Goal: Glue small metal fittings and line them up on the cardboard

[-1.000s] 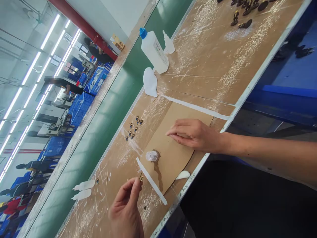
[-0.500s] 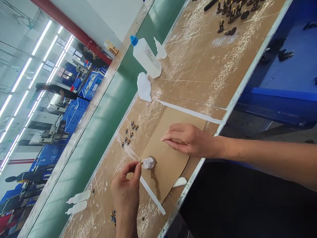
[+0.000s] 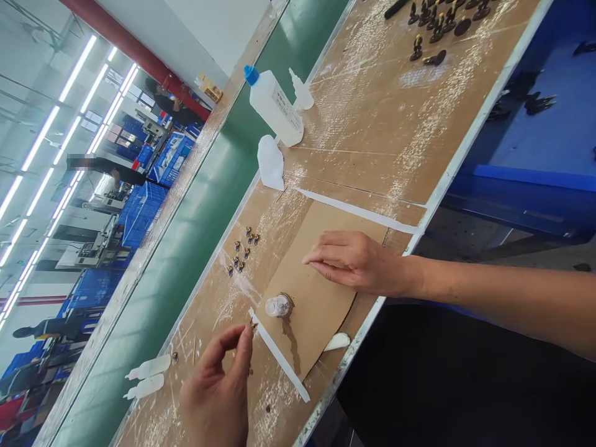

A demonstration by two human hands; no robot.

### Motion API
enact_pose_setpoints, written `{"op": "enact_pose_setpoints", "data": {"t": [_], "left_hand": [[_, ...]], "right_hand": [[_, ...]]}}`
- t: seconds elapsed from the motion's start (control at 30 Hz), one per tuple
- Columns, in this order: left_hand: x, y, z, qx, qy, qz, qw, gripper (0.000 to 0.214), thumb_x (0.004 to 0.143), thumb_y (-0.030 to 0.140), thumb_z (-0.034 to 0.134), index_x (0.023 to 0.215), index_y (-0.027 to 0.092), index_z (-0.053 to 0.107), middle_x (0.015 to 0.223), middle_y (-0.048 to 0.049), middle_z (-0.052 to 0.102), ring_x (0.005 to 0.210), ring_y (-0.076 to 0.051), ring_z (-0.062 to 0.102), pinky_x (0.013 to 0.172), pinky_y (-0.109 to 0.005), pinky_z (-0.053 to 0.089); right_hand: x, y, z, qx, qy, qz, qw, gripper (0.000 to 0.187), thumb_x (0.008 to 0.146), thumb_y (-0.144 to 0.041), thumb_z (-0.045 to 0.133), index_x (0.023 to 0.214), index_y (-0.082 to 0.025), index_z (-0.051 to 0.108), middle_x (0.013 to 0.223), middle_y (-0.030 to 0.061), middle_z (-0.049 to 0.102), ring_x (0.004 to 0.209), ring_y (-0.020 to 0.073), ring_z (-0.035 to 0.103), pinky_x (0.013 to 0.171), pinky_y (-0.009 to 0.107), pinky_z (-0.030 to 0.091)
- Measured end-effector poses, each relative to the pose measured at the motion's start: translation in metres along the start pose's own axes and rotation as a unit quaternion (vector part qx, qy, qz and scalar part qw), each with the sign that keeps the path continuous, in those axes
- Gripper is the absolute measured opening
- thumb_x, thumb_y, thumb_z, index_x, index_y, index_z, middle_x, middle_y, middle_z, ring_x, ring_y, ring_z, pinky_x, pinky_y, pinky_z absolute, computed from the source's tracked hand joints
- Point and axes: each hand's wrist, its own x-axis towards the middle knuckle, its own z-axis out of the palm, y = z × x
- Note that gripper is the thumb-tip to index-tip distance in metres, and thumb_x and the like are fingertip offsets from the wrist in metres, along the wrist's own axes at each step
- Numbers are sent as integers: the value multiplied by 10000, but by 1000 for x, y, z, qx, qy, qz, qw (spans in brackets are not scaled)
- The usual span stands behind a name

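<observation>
The left hand (image 3: 214,397) comes in at the bottom of the frame, with thumb and forefinger pinched closed on a tiny gold-and-dark part (image 3: 254,326). The part is too small to make out clearly. It is held just above the wooden desk (image 3: 372,136), close to a white strip of tape (image 3: 278,363) that lies along the edge of a brown cardboard sheet (image 3: 307,292).

The right hand (image 3: 358,264) reaches in from the right edge of the frame and lies relaxed on the cardboard, fingers straight and gripping nothing. Near its fingertips, a small clear cap (image 3: 278,305) sits on the cardboard in a dark stain.

Left of the cardboard, a small cluster of tiny gold-and-blue pieces (image 3: 243,251) stands on the desk. Two white plastic nozzles (image 3: 146,386) lie at the lower left, and a white scrap of paper (image 3: 270,162) lies at the middle of the desk's far edge. Above it stand a white squeeze bottle with a blue cap (image 3: 272,105) and a white nozzle (image 3: 302,92). Rows of dark figures with gold parts (image 3: 431,28) crowd the upper right of the desk.
</observation>
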Motion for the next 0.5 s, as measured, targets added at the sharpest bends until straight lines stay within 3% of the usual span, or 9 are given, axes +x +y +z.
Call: {"op": "enact_pose_setpoints", "data": {"t": [0.17, 0.3, 0.4, 0.5], "left_hand": [[-30, -60, -20, -102, 116, -80, 985, 483, 431, 491, 813, 808, 206, 713, 807, -6, 710, 790, -157, 650, 678, -202, 505], [-61, -111, -13, -141, 172, -145, 964, 399, 463, 439, 817, 756, 197, 696, 707, 14, 690, 700, -109, 622, 629, -154, 491], [-79, -132, -1, -163, 197, -170, 952, 371, 466, 433, 813, 713, 190, 682, 633, 33, 659, 618, -87, 588, 581, -148, 476], [-87, -137, 8, -169, 188, -173, 952, 365, 508, 450, 790, 740, 191, 680, 679, 36, 665, 666, -88, 593, 645, -160, 479]], "right_hand": [[-1, -2, -1, 13, 3, 6, 1000, 174, 895, -161, 498, 956, -131, 657, 827, 70, 644, 775, 142, 593, 710, 270, 471], [-1, -6, 0, 14, -4, 20, 1000, 159, 890, -187, 512, 956, -168, 655, 831, 56, 653, 768, 141, 605, 706, 272, 478], [-2, -6, 1, 5, -8, 20, 1000, 153, 880, -199, 530, 958, -174, 661, 837, 49, 654, 769, 140, 614, 703, 271, 480], [-3, -6, 2, -10, -14, 25, 1000, 148, 876, -206, 538, 951, -183, 664, 844, 42, 657, 766, 141, 620, 693, 271, 481]]}}
